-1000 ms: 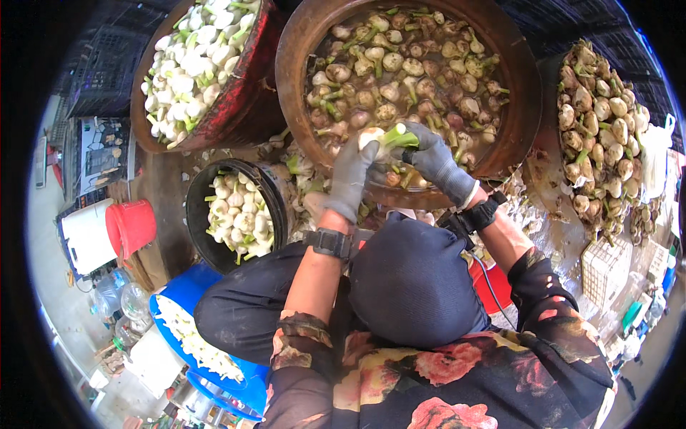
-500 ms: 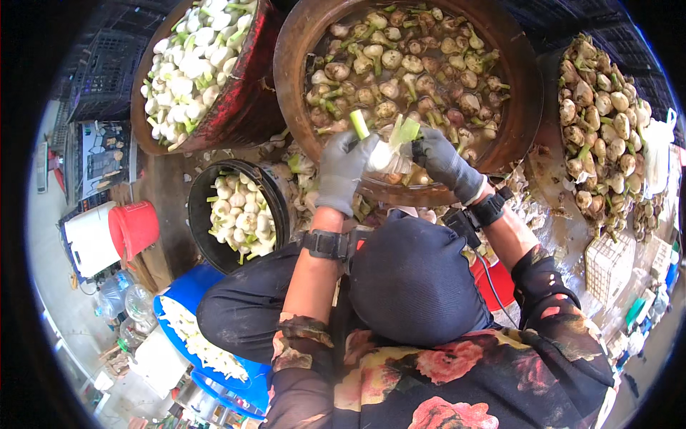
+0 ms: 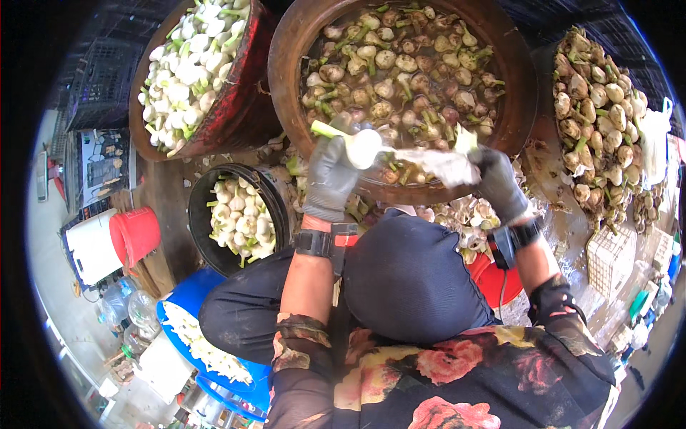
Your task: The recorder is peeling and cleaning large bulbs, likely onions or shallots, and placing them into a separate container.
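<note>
One round, white garlic bulb (image 3: pixel 363 148) with a thick pale-green stalk sits near 12 o'clock, stalk pointing toward 10, above the near rim of a wide, rust-brown metal basin (image 3: pixel 525 86) of murky water and soil-stained bulbs. The grey-gloved left hand (image 3: pixel 332 179) curls its fingers around this bulb, thumb side up. Out toward 2 o'clock, the grey-gloved right hand (image 3: pixel 500 184) is closed, pinching the far end of a limp, whitish strip of papery skin (image 3: pixel 443 166) drawn out sideways from the bulb; motion blur hides whether the two are joined. The step in hand looks like stripping the dirty outer layers. The next move seems to call for clearing the strip fully, letting it drop among the loose pale peelings (image 3: pixel 468 222) below the right hand, and checking the bulb for remaining skin. Clean, white bulbs with stalks fill a round, black plastic bucket (image 3: pixel 196 214) at 9 o'clock and a tall, red-and-black drum (image 3: pixel 239 93) between 10 and 11.
</note>
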`<state>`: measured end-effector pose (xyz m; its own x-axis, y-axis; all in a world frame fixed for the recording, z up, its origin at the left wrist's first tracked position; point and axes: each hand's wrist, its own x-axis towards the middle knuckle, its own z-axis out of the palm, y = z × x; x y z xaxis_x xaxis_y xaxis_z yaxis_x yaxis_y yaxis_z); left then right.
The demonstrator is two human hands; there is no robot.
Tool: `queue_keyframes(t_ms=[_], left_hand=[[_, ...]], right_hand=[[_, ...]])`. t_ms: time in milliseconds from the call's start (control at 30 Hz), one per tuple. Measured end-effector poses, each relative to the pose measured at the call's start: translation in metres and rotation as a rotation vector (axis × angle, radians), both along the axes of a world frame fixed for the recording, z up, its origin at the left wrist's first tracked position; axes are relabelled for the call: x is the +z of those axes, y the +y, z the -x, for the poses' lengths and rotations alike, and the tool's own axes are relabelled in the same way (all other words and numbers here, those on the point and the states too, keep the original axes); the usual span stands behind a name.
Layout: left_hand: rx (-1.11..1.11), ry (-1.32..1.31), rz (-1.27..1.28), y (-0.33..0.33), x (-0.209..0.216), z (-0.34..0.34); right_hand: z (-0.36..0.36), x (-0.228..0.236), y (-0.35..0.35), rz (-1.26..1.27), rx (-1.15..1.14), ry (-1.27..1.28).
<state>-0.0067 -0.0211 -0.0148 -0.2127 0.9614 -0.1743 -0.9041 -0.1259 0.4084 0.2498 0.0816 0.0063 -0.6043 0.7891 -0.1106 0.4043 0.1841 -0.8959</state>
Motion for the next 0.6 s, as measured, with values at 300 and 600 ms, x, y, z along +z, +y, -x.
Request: queue_keyframes(t_ms=[300,600], left_hand=[[0.389,-0.249,-0.188,0.036,0.056,0.139],[0.137,-0.164,0.015,0.028,0.04,0.099]], right_hand=[[-0.129,0.024,-0.041,-0.224,0.192,-1.072],[0.043,-0.035,0.061,0.177,0.2,-0.462]])
